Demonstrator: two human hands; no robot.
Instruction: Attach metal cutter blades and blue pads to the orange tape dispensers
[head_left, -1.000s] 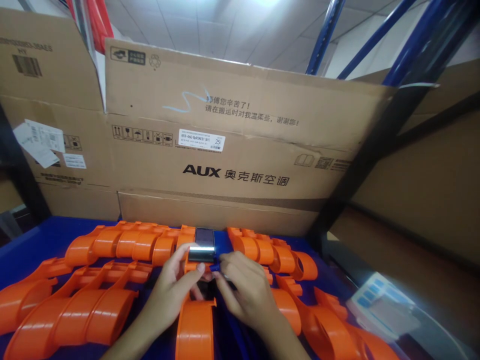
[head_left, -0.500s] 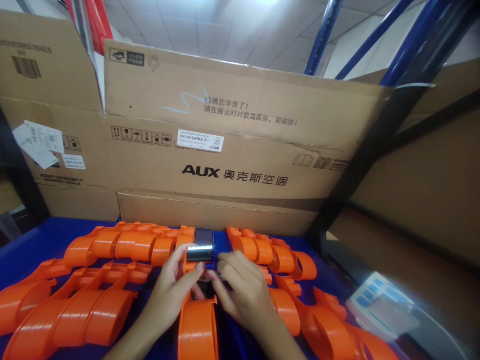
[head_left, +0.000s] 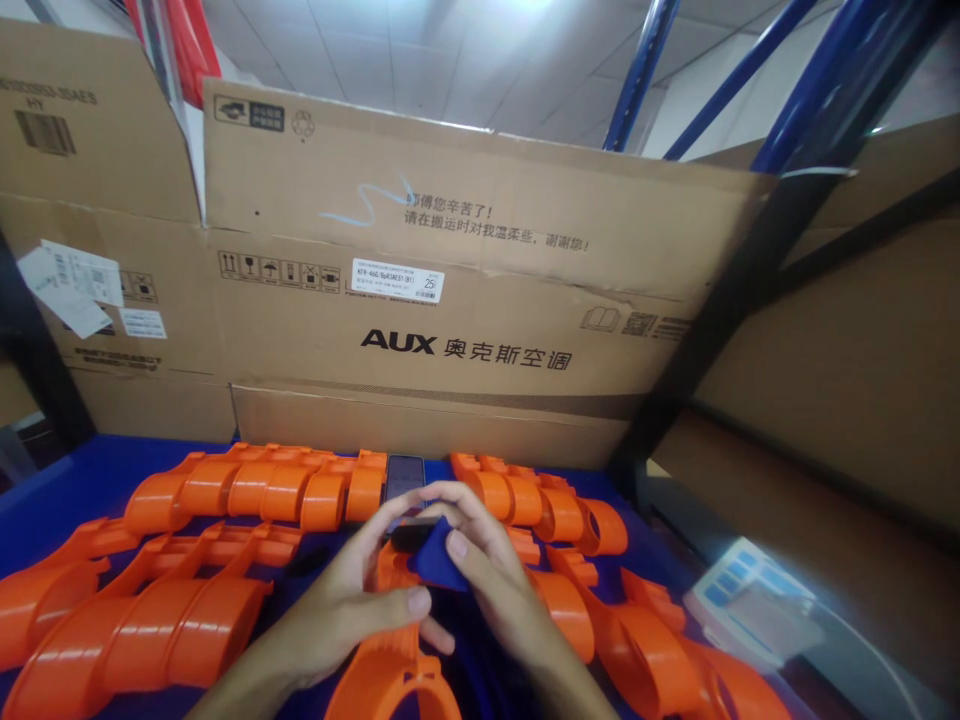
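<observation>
Left hand (head_left: 352,595) has its fingers and thumb round an orange dispenser (head_left: 394,645), near the middle, open ring tipped to the near side with blue showing through. Right hand (head_left: 491,560) is pinching a blue flap (head_left: 441,560) at its far end. More orange dispensers (head_left: 146,635) crowd the blue counter (head_left: 64,472) left and right, so elbow room's tight; cardboard (head_left: 450,400) walls the far edge. Half a second ago the shiny toothed strip faced up, now it's turned away.
</observation>
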